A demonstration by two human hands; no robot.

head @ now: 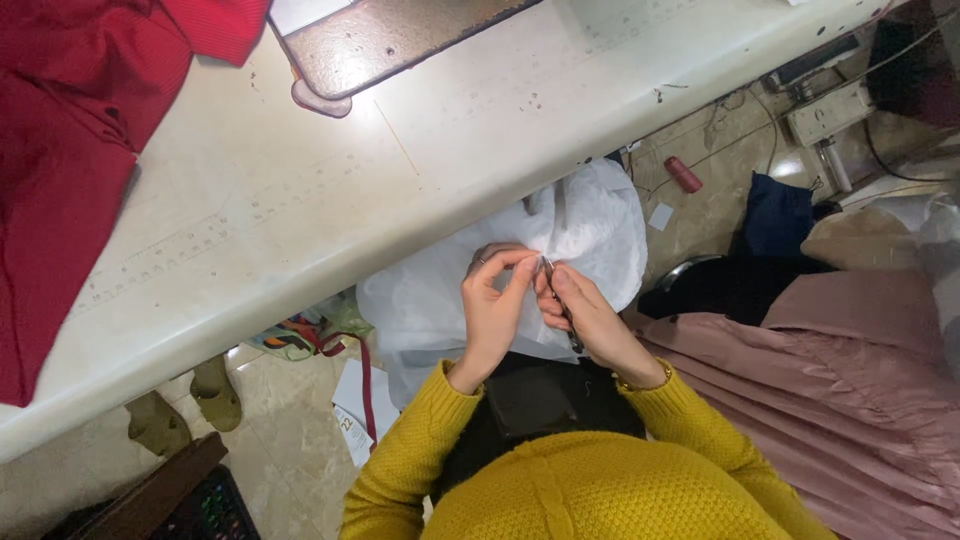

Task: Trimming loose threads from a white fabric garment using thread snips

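Both hands pinch white fabric (600, 235) in the lap below the tabletop (300, 200) edge: the left hand (492, 310) closed on a fold, the right hand (590, 318) gripping a small metal tool (549, 265) against it. Red cloth (70, 130) lies on the tabletop's far corner.

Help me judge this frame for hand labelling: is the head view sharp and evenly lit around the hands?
Head view: left hand and right hand are fairly sharp and evenly lit, pinching white fabric; the small metal tool between them is too tiny to make out; the table bows from wide-angle distortion; mild glare on the floor tiles; the right edge is darker and soft.
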